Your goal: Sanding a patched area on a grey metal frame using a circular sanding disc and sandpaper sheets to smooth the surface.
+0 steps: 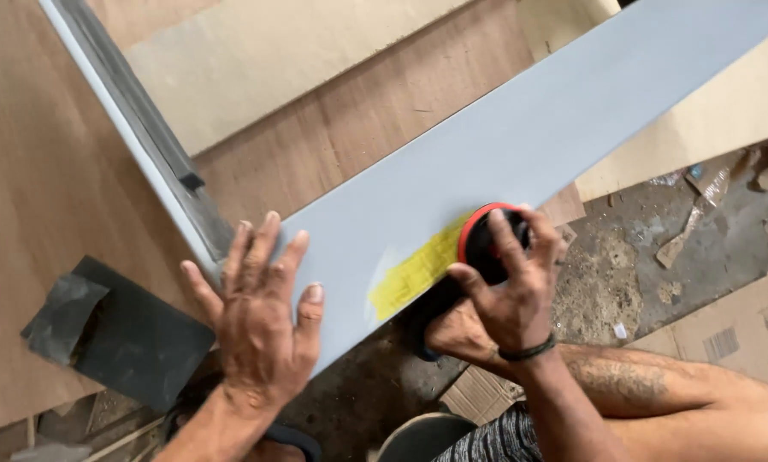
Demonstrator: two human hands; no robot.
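While the left hand (264,321) lies flat with fingers spread on the near end of the grey board (521,137), pinning it and gripping nothing, the right hand (508,287) is curled around a round black tool with a red rim (487,239), pressed onto the board's lower edge. My guess is it's some kind of applicator or sanding pad, can't tell exactly. Just left of it there's a patch of yellow filler (414,274) smeared on the paint, with a pale rubbed area beside it.

If you're working a patch like that, I'd say keep the tool flat to the surface, use light even pressure, and let the free palm do the holding so the board doesn't skate. Going hard near the edge could round it over.

Materials: the board is long, narrow and smooth, matte grey, running diagonally up to the right. It meets another grey strip (136,137) at the left, seen edge-on, with a dark face. Underneath are brown plywood sheets (42,171) with visible grain. A dark folded sheet of sandpaper (119,329) lies on the plywood near the left hand, looks gritty. The concrete floor (649,265) is rough and littered with scraps, and cardboard (743,334) sits at the right.
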